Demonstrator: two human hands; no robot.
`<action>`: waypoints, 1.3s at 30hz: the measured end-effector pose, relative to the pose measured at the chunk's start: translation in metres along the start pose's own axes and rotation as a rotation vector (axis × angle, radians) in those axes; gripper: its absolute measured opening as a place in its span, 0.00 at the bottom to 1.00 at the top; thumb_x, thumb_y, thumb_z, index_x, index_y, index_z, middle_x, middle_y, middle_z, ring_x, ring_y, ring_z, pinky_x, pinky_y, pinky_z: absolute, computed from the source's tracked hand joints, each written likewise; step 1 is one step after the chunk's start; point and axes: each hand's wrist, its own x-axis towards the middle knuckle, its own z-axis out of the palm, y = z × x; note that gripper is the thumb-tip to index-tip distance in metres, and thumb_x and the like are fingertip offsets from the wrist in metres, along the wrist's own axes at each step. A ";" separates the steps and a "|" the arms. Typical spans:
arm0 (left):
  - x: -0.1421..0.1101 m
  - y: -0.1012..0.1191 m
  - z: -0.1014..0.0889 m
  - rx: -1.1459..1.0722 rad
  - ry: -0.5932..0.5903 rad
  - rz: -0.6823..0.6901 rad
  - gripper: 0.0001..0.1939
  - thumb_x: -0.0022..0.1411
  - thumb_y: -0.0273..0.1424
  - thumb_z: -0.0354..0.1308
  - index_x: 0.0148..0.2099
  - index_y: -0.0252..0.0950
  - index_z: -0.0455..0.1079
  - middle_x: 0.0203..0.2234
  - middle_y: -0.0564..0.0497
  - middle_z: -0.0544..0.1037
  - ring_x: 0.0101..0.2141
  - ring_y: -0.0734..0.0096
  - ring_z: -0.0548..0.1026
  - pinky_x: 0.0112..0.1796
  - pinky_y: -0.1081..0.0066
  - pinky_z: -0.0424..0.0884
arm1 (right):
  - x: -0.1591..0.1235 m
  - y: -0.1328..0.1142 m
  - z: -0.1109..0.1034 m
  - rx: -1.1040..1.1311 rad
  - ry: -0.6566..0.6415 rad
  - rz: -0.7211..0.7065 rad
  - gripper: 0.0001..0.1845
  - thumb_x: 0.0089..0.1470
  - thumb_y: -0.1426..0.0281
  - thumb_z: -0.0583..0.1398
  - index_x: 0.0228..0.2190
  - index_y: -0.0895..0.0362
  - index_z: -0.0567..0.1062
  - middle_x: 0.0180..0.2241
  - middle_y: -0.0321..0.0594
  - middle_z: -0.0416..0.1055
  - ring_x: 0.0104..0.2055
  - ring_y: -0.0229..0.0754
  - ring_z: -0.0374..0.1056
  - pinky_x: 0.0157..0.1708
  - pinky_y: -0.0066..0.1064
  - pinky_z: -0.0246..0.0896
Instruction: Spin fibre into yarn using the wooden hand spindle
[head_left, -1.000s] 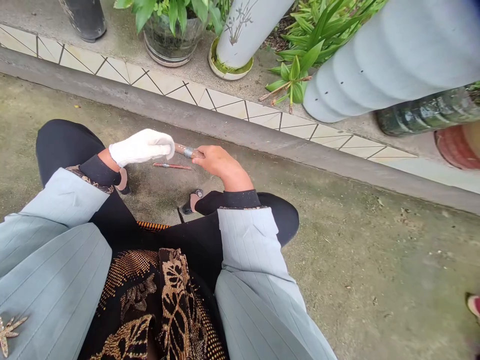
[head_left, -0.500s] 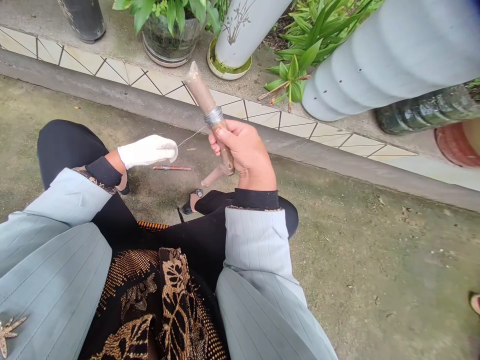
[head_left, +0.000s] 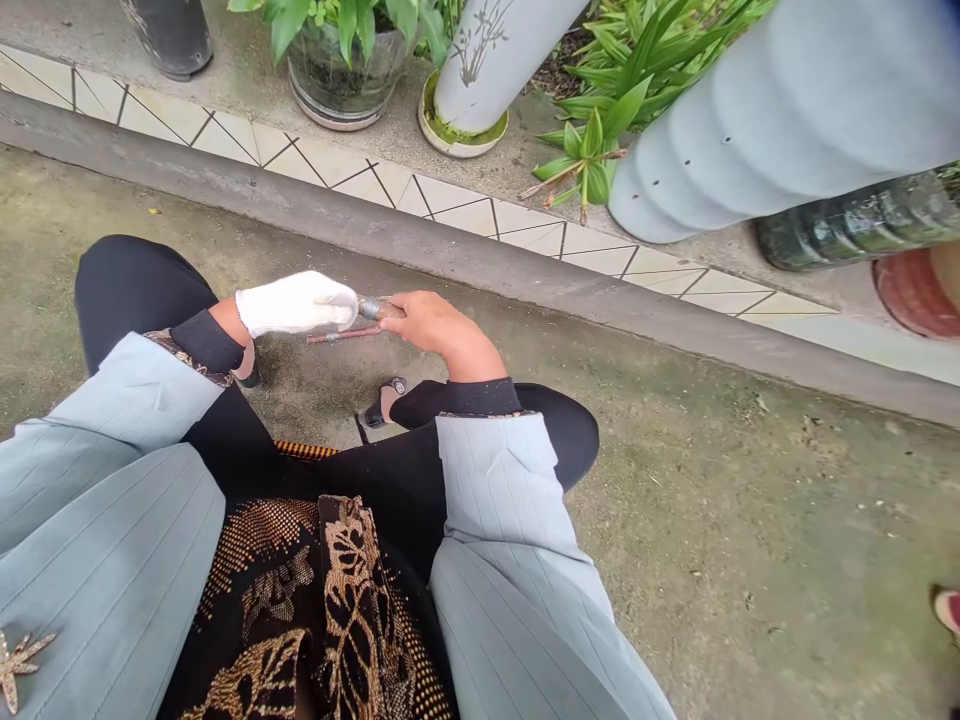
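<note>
My right hand [head_left: 437,325] is closed around a brownish stick, seen from above with its knuckles up. Thin silvery wire [head_left: 369,307] is wound in a tight coil on the stick [head_left: 390,311]. My left hand [head_left: 300,303], in a white glove, is closed right beside the coil. The loose wire it pinched a moment ago is hidden now, and so is the stick's far end, behind the glove. Just below both hands, a thin reddish rod [head_left: 343,336] with a pale band lies on the concrete floor.
A low tiled ledge [head_left: 450,208] runs across the front. On it stand a glass-like plant pot [head_left: 349,85], a white cylinder in a green-rimmed dish [head_left: 469,148], a large ribbed pale-blue pot [head_left: 720,140] and a terracotta pot [head_left: 911,293]. Someone's foot [head_left: 946,606] shows at the right edge.
My right hand has swung the stick from a raised, upright tilt down to the left, bringing its wire coil against my gloved left hand. The left hand has hardly moved.
</note>
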 end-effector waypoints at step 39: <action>0.006 -0.010 -0.007 0.008 0.156 -0.130 0.12 0.59 0.34 0.51 0.34 0.32 0.72 0.26 0.52 0.75 0.29 0.73 0.70 0.34 0.74 0.64 | -0.021 0.000 -0.013 0.448 -0.443 -0.436 0.19 0.50 0.62 0.63 0.43 0.56 0.77 0.28 0.33 0.70 0.28 0.34 0.62 0.29 0.27 0.56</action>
